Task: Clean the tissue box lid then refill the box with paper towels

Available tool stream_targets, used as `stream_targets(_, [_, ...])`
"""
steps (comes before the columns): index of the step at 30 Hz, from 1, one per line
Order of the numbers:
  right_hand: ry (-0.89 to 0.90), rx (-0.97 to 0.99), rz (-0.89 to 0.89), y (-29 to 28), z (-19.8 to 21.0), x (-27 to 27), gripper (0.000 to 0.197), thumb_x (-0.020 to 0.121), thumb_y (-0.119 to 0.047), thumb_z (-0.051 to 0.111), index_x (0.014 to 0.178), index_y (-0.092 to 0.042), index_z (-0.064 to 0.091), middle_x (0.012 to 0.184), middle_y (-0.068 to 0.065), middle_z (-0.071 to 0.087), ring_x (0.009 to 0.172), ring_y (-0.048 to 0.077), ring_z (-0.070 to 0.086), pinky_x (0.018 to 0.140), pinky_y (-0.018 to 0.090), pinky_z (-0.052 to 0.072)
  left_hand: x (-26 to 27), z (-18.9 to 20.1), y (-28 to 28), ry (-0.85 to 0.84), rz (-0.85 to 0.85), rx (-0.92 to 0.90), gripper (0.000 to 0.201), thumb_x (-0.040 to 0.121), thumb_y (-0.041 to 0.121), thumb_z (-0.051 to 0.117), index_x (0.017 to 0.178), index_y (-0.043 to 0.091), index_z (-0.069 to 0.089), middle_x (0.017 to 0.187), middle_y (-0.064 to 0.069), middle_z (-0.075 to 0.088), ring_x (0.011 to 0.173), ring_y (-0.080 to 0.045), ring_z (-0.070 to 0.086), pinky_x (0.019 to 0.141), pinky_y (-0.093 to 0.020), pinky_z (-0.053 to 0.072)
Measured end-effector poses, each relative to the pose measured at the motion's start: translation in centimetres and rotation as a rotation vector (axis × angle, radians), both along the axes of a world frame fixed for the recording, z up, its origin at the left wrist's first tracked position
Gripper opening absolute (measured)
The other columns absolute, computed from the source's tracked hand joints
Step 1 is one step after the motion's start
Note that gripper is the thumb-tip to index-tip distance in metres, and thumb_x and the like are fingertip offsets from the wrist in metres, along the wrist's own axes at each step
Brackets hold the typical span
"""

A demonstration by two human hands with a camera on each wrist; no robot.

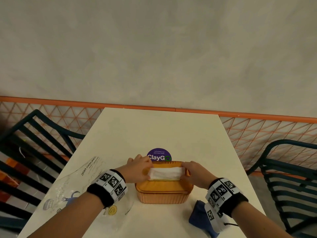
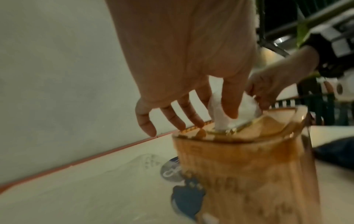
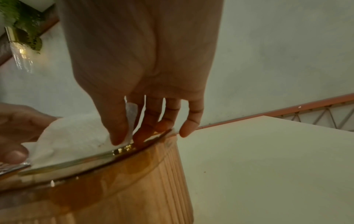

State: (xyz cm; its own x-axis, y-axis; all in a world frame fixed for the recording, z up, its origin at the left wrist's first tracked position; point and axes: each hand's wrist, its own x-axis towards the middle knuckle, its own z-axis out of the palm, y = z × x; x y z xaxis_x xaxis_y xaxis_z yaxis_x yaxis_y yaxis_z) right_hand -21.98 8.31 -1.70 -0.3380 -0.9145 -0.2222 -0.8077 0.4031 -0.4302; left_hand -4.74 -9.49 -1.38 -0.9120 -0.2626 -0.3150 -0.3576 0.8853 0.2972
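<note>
Amber ribbed tissue box [image 1: 163, 194], white paper towels [image 1: 166, 172]

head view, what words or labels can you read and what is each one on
"ClayGo", under small "Let's keep our pantries clean": on the round purple sticker on the white table.
"TUWALYANG PAPEL": on the clear plastic paper towel wrapper, printed twice; its smaller print is too blurred to read.
Square black-and-white code markers on the wristbands: patterns, no words.
Amber ribbed plastic tissue box: no text.

Purple sticker [image 1: 159, 155]: "ClayGo" (above: "Let's keep our pantries clean"); plastic bag [image 1: 82, 182]: "PAPEL".
</note>
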Motion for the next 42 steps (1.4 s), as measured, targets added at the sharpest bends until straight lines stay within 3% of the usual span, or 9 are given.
stream_targets(7, [0.031, -0.024, -0.061, 0.3, -1.0, 0.0, 0.023, 0.094, -0.020, 0.047, 0.110, -0.008, 0.058, 0.110, 0.009, 0.063, 0.100, 0.021, 0.052, 0.086, 0.026, 0.041, -0.3, 0.2, -0.3, 0.100, -0.009, 0.010, 0.020, 0.095, 0.021, 0.047, 0.108, 0.011, 0.058, 0.118, -0.001, 0.051, 0.112, -0.016, 0.041, 0.095, -0.033, 0.038])
stream_targets(12, [0.015, -0.041, -0.102, 0.3, -1.4, 0.0, 0.022, 0.093, -0.020, 0.048, 0.106, -0.005, 0.058, 0.104, 0.011, 0.064, 0.093, 0.022, 0.051, 0.079, 0.027, 0.040, 0.6, 0.4, -0.5, 0.237, 0.070, 0.210, 0.004, 0.084, 0.023, 0.058, 0.084, 0.022, 0.054, 0.096, 0.004, 0.049, 0.097, -0.013, 0.044, 0.086, -0.022, 0.037])
stream_targets(16, [0.011, -0.076, -0.108, 0.4, -1.4, 0.2, 0.008, 0.094, -0.020, 0.048, 0.088, -0.015, 0.047, 0.089, 0.002, 0.052, 0.084, 0.014, 0.041, 0.071, 0.021, 0.028, 1.0, -0.8, -0.8, 0.192, 0.162, 0.181, 0.023, 0.092, 0.017, 0.053, 0.111, 0.006, 0.061, 0.111, -0.002, 0.048, 0.100, -0.010, 0.037, 0.088, -0.017, 0.030])
stream_targets(19, [0.007, -0.095, -0.107, 0.5, -1.4, 0.2, 0.006, 0.095, -0.019, 0.047, 0.089, -0.016, 0.048, 0.091, 0.000, 0.051, 0.084, 0.013, 0.041, 0.065, 0.019, 0.028, 0.8, -1.1, -0.5, 0.252, 0.272, 0.233, 0.022, 0.094, 0.012, 0.049, 0.111, 0.000, 0.057, 0.103, -0.004, 0.046, 0.096, -0.012, 0.043, 0.080, -0.014, 0.030])
stream_targets(24, [-0.011, -0.163, -0.175, 0.8, -2.2, -0.1, 0.004, 0.093, -0.020, 0.051, 0.093, -0.017, 0.052, 0.093, 0.002, 0.048, 0.085, 0.015, 0.044, 0.066, 0.012, 0.031, 1.6, -2.0, -0.4, 0.407, 0.539, 0.380, 0.008, 0.091, 0.018, 0.057, 0.097, 0.016, 0.052, 0.109, 0.001, 0.043, 0.103, -0.014, 0.050, 0.079, -0.024, 0.048])
stream_targets(28, [-0.093, -0.216, -0.270, 1.6, -3.3, -0.1, 0.017, 0.089, -0.020, 0.061, 0.104, -0.014, 0.057, 0.105, -0.003, 0.038, 0.093, 0.016, 0.049, 0.081, 0.016, 0.039, 2.5, -2.7, 0.8, 0.288, 0.678, 0.607, 0.034, 0.093, 0.028, 0.054, 0.125, 0.018, 0.048, 0.118, -0.001, 0.049, 0.101, -0.021, 0.058, 0.067, -0.027, 0.057])
stream_targets(31, [-0.145, -0.204, -0.304, 1.7, -3.2, 0.1, 0.013, 0.089, -0.015, 0.059, 0.101, -0.017, 0.055, 0.104, 0.000, 0.041, 0.095, 0.021, 0.055, 0.077, 0.021, 0.046, 2.4, -2.8, 1.2, 0.306, 0.670, 0.621, 0.039, 0.095, 0.026, 0.050, 0.133, 0.017, 0.045, 0.123, -0.009, 0.054, 0.097, -0.023, 0.060, 0.060, -0.024, 0.055])
stream_targets(37, [-0.156, -0.220, -0.366, 0.7, -2.7, -1.1, 0.029, 0.087, -0.008, 0.057, 0.116, -0.005, 0.056, 0.115, 0.012, 0.051, 0.100, 0.027, 0.057, 0.092, 0.031, 0.048, 0.7, -3.2, 0.9, 0.372, 0.643, 0.499, 0.041, 0.097, 0.017, 0.047, 0.138, 0.015, 0.045, 0.135, -0.006, 0.054, 0.120, -0.023, 0.054, 0.100, -0.036, 0.048])
stream_targets(42, [-0.166, -0.254, -0.399, -0.1, -2.8, -2.1, 0.026, 0.086, -0.006, 0.059, 0.112, -0.005, 0.059, 0.117, 0.013, 0.052, 0.097, 0.027, 0.057, 0.092, 0.033, 0.047, -0.3, -3.4, 0.9, 0.338, 0.627, 0.418, 0.050, 0.095, 0.006, 0.043, 0.144, 0.012, 0.035, 0.145, -0.008, 0.044, 0.132, -0.021, 0.045, 0.110, -0.030, 0.038])
